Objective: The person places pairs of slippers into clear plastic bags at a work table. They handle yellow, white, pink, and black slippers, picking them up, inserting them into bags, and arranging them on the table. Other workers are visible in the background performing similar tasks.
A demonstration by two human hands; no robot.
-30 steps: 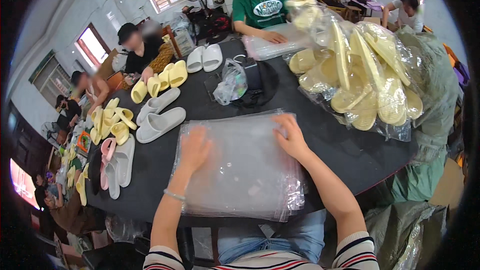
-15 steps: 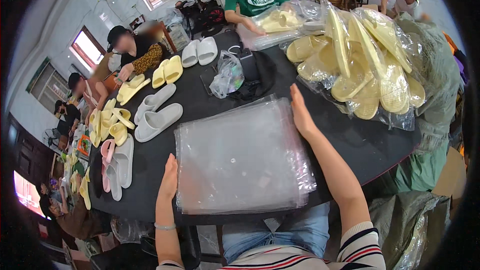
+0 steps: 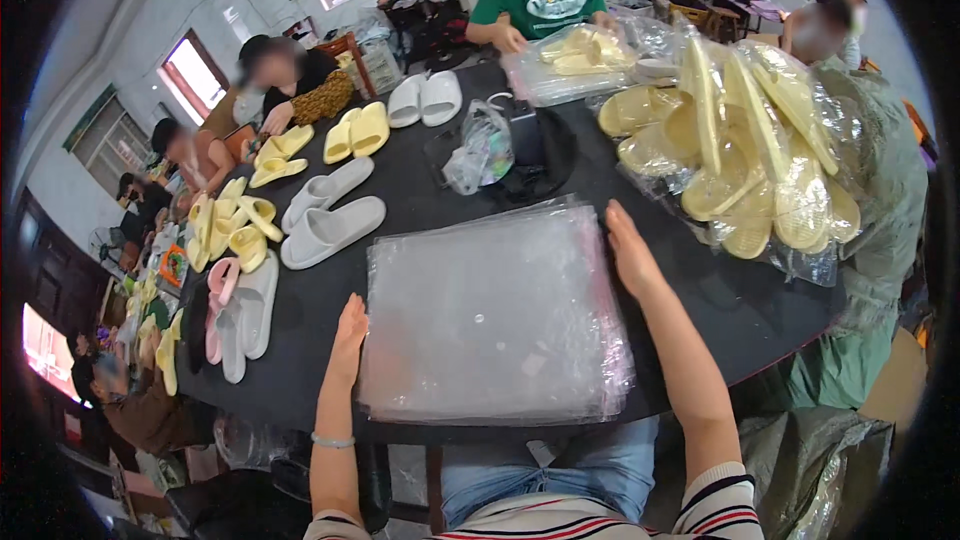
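A stack of clear plastic bags (image 3: 490, 320) lies flat on the black table (image 3: 720, 315) right in front of me. Its edges are slightly uneven, with a pinkish sheen along the right side. My left hand (image 3: 349, 333) is held on edge beside the stack's left side, fingers stretched out and holding nothing. On the opposite side, my right hand (image 3: 630, 248) stands on edge by the upper right part of the stack. Its fingers are straight, and a narrow gap shows between it and the bags.
Yellow slippers in clear bags (image 3: 760, 160) are heaped at the right. Grey slippers (image 3: 332, 232), yellow slippers (image 3: 357, 132) and white slippers (image 3: 425, 100) sit to the left and back. A crumpled plastic bag (image 3: 482, 150) lies beyond the stack. A person in green (image 3: 545, 5) works across the table.
The whole view has shifted slightly. Both hands have drawn a little outward from the stack's sides. Across the table, the person in green has moved their hands at the bagged yellow slippers.
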